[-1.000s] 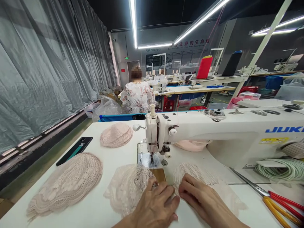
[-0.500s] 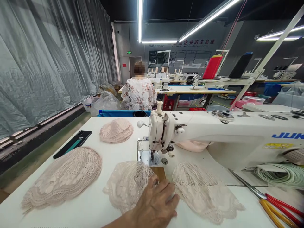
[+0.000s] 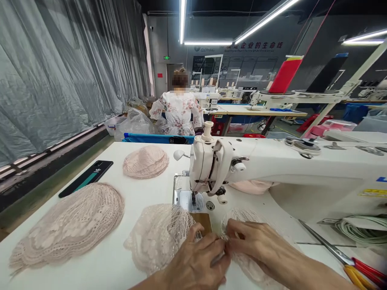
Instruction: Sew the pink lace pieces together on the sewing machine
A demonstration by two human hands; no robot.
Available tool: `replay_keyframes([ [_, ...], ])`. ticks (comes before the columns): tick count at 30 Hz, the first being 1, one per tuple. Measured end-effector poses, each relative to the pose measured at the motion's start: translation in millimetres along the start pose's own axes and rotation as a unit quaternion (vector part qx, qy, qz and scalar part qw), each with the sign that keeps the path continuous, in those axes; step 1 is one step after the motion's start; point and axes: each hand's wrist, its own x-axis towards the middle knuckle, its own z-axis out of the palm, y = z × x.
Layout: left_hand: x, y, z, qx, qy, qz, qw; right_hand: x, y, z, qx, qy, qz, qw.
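Observation:
My left hand is closed, fingers curled, over the right edge of a beige lace piece in front of the sewing machine. A greyish sliver shows between its fingers, too hidden to name. My right hand pinches the near-left edge of a second lace piece, partly covering it. The fingertips of both hands meet there. Just beyond them are the metal needle plate and a brown patch on the table.
A lace stack lies at left, with a smaller pink stack behind it and a dark phone-like object alongside. Scissors with red and yellow handles and a pale green coil lie at right. A person sits ahead.
My right hand has come in from the right and taken hold of the right lace piece's edge beside my left hand. The left hand stays nearly in place. The view has shifted slightly.

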Motion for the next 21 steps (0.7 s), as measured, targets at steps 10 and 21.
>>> replay_keyframes([
  [10, 0, 3, -0.7, 0.001, -0.029, -0.011, 1.0, -4, 5, -2, 0.004, -0.066, -0.009, 0.998],
  [21, 1, 5, 1.0, 0.007, 0.024, -0.012, 1.0, -19, -2, -13, -0.028, -0.058, 0.003, 0.998],
])
